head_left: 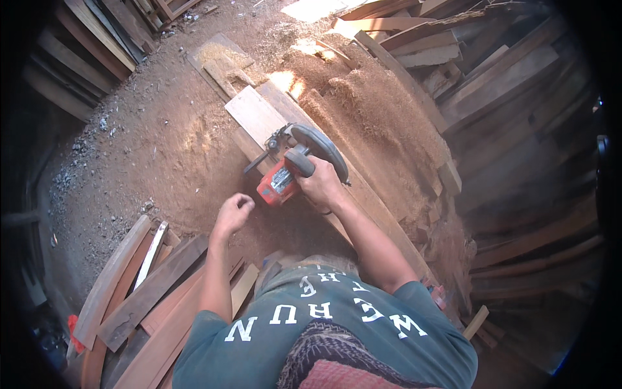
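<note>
Closest in, the person bends forward in a dark green T-shirt (324,337) with white lettering, a patterned cloth draped over the neck. Both forearms reach ahead. The left hand (233,214) hangs curled into a loose fist just above the sawdust floor (168,162), holding nothing that I can see, close to the saw but not touching it. The right hand (322,185) is wrapped firmly round the handle of a red-bodied circular saw (288,172) with a dark grey blade guard. The saw sits on a long plank (259,117) that runs diagonally away from the person, its pale end further out; the plank rests on other boards beneath it. To the person's left, a heap of curved and straight offcuts (142,285) lies on the ground. Beyond the saw, thick drifts of sawdust (363,104) are banked up against the plank, partly lit by sun. Further back and to the right, stacks of rough timber (505,84) lean and lie in shadow.
</note>
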`<state>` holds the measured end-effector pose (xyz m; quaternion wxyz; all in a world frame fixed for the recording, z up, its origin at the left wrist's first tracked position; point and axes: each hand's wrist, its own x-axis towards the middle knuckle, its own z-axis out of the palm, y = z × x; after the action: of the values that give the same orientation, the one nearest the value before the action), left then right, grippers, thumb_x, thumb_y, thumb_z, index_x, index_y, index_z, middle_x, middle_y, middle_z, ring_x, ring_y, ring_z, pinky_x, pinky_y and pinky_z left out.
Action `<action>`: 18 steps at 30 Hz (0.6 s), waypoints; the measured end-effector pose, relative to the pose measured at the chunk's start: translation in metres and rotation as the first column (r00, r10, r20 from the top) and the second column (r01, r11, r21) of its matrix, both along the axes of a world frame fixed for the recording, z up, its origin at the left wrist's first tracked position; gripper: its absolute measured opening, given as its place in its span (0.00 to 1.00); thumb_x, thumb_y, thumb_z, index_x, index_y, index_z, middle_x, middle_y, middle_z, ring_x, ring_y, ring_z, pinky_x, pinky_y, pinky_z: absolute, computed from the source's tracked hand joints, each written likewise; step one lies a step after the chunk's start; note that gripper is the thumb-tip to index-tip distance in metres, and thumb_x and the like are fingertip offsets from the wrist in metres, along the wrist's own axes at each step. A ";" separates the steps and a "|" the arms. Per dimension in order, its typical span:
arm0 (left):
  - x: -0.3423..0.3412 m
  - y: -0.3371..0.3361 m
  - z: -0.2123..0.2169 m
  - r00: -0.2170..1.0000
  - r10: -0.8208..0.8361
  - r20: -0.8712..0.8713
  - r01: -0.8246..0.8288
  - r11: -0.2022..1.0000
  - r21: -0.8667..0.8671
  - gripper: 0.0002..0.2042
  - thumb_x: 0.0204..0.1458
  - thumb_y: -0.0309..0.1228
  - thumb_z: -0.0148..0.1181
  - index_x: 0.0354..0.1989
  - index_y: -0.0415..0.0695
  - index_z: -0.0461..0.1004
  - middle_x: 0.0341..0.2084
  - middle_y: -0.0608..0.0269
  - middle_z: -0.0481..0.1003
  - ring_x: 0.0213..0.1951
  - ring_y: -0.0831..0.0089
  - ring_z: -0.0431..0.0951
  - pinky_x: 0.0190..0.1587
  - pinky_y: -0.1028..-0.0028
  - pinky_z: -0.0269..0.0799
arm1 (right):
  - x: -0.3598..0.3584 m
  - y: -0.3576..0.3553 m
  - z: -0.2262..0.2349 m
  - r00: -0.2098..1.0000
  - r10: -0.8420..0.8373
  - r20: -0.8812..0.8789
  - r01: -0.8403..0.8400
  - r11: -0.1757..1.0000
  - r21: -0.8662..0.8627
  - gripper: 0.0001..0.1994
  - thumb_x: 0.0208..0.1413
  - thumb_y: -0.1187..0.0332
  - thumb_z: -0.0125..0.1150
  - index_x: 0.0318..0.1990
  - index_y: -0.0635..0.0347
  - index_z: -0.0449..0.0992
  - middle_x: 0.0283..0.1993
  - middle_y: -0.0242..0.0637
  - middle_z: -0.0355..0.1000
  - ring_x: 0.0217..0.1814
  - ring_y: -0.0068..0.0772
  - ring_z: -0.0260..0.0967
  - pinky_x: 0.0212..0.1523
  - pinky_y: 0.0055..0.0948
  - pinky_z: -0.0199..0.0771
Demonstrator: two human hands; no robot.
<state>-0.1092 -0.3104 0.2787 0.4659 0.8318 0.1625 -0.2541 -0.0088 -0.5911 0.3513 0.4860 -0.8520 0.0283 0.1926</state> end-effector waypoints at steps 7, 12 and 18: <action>0.072 0.020 -0.090 0.914 0.402 0.048 -0.396 0.912 -0.111 0.19 0.67 0.41 0.66 0.51 0.34 0.84 0.43 0.55 0.87 0.44 0.71 0.86 0.50 0.67 0.80 | 0.006 0.009 0.001 0.999 0.013 0.036 -0.013 1.000 -0.001 0.13 0.60 0.66 0.68 0.49 0.61 0.85 0.47 0.57 0.84 0.54 0.58 0.83 0.55 0.48 0.80; 0.099 0.014 -0.103 0.923 0.382 -0.048 -0.385 0.916 -0.114 0.22 0.69 0.46 0.63 0.50 0.34 0.84 0.39 0.54 0.88 0.42 0.72 0.86 0.47 0.67 0.80 | 0.015 0.016 0.002 1.000 0.004 0.028 -0.004 1.000 0.002 0.13 0.60 0.64 0.69 0.48 0.62 0.85 0.46 0.57 0.84 0.53 0.59 0.83 0.54 0.48 0.80; 0.112 0.018 -0.106 0.953 0.289 -0.088 -0.287 0.957 0.036 0.28 0.70 0.53 0.60 0.44 0.33 0.86 0.36 0.54 0.88 0.41 0.69 0.85 0.49 0.64 0.78 | 0.024 0.021 0.002 1.000 0.001 0.025 -0.001 1.000 -0.014 0.13 0.61 0.62 0.68 0.47 0.61 0.85 0.45 0.57 0.84 0.51 0.61 0.83 0.52 0.49 0.81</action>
<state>0.0028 -0.2928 0.1726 0.4807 0.7918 0.3061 -0.2196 0.0157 -0.5703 0.3532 0.4801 -0.8578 0.0231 0.1818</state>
